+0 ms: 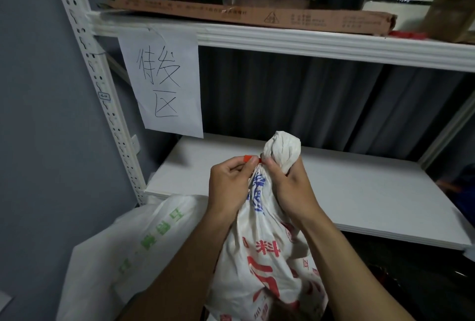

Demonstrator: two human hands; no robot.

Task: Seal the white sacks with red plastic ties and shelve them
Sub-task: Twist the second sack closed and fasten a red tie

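A white sack [267, 251] with red and blue print stands in front of me, its top bunched into a twisted knob above the neck. A red plastic tie [248, 158] runs round that neck. My left hand [228, 184] pinches the tie's free end at the left of the neck. My right hand [290, 187] grips the gathered neck just below the knob. A second white sack [133, 248] with green print leans at the lower left.
A white metal rack stands ahead, with a white lower shelf [359, 192] behind the sack. A handwritten paper sign [164, 84] hangs from the upper shelf [308, 43], which holds a flat cardboard box [257, 13], a metal tray and a white box.
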